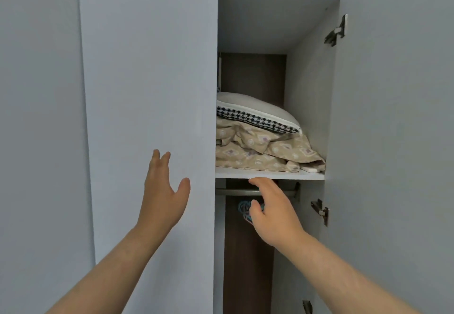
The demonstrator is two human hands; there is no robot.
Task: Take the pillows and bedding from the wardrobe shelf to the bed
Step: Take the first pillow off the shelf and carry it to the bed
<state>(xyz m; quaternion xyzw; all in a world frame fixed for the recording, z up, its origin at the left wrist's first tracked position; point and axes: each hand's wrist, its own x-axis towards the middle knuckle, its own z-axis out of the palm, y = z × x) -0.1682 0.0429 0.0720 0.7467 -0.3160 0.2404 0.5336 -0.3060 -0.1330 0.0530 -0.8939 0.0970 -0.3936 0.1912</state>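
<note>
On the white wardrobe shelf (270,175) lies a crumpled beige patterned bedding (260,150). A pillow (255,112) with a pale top and a black-and-white houndstooth side rests on it. The left part of both is hidden behind the left door. My left hand (162,191) is raised in front of that door, fingers straight and spread, holding nothing. My right hand (272,210) reaches up just below the shelf's front edge, fingers relaxed and empty.
The left wardrobe door (149,107) stands partly in front of the opening. The right door (393,117) is swung wide, its hinges showing. Under the shelf runs a metal hanging rail (235,192) with a blue hanger (244,209).
</note>
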